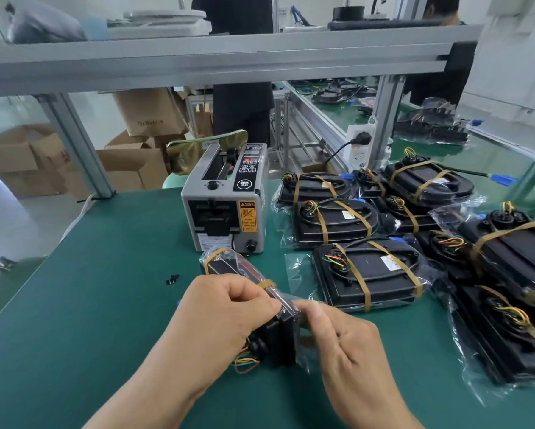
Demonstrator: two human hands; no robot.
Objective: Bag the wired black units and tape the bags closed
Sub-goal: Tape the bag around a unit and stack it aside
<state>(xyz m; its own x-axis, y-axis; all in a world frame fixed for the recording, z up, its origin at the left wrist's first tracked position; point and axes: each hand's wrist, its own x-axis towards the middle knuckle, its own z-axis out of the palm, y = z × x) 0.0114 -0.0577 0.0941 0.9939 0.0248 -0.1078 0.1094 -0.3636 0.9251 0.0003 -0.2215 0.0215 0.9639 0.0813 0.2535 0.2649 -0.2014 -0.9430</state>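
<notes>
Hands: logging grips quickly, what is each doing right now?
Left hand: grips the black rectangular wired unit in its clear plastic bag.
Right hand: pinches that bag's loose edge.

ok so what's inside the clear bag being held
A black unit on edge, coloured wires at its near end. Left hand and right hand, gripping the bag, cover its middle.

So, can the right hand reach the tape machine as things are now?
Probably not yet. The right hand pinches the bag around the black unit, whose far end stands just before the tape machine. If it let go, the way looks free.
</notes>
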